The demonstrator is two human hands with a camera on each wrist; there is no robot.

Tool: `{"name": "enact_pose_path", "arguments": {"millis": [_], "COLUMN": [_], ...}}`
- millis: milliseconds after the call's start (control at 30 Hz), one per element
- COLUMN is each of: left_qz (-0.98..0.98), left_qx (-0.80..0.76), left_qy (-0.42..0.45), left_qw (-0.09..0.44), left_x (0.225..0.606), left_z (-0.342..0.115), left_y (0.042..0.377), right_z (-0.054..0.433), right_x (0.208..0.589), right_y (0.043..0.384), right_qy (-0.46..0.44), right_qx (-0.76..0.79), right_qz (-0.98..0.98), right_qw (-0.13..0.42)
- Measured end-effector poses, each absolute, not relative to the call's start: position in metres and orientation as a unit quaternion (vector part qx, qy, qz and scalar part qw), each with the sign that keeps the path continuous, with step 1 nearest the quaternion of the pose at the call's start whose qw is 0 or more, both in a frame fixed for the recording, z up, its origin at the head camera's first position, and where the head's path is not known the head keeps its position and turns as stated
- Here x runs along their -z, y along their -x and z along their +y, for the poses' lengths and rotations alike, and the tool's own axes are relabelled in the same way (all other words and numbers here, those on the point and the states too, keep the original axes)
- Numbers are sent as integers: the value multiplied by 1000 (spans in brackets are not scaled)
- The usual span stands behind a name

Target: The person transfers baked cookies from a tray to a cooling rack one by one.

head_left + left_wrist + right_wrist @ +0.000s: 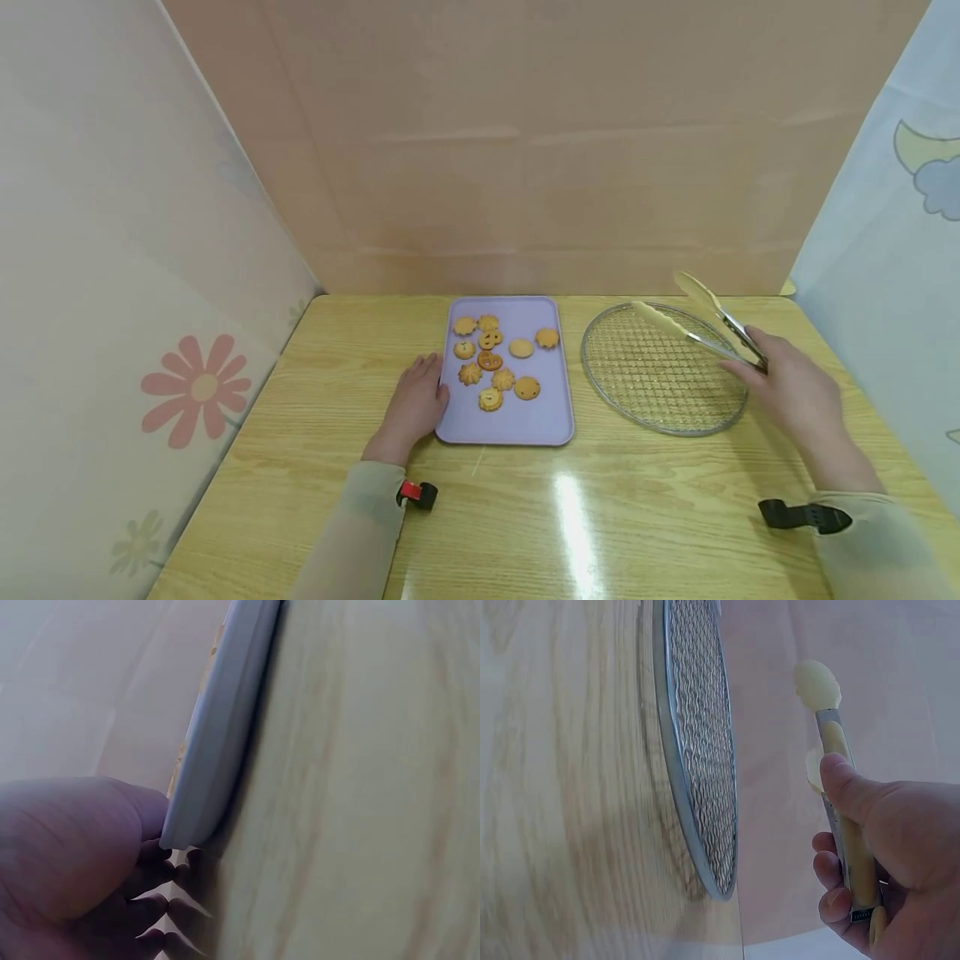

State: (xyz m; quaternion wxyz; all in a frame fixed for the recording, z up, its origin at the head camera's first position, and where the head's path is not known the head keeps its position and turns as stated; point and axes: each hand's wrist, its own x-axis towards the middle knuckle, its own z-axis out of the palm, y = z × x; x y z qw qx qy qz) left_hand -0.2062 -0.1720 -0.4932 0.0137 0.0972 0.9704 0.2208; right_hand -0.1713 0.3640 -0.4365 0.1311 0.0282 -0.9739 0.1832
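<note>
Head cam: R hand [798,387] has fingers round cream-tipped metal tongs [678,329], spread & empty, nr round silver wire-mesh rack [645,367]; L hand [414,398] fingers loose, touching rectangular lilac tray [540,425]. Golden-brown cookies [527,388] all on tray, none on rack: tong work prob. unstarted.

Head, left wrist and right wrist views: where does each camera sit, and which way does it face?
Head: worn on the head, facing forward and down at the tray, cookies and wire rack; left hand, right hand and sleeved forearms show.
Left wrist: on that wrist, facing the tray's side and the tabletop; the left hand shows.
Right wrist: on that wrist, facing the tongs and rack; the right hand shows, gripping the tongs.
Shared: head and right wrist both show rack, tongs and right hand.
</note>
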Motion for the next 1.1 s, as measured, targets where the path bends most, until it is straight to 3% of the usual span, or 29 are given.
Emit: {"name": "enact_pose_path", "arguments": {"millis": [1100], "left_qz": [968], "left_qx": [-230], "left_qy": [-103], "left_qw": [9], "left_x": [496], "left_z": [-173], "left_y": [205], "right_z": [286], "right_x": [426], "right_y": [186], "right_qy": [-116], "right_qx": [-157], "right_qz": [-968], "right_qw": [159]}}
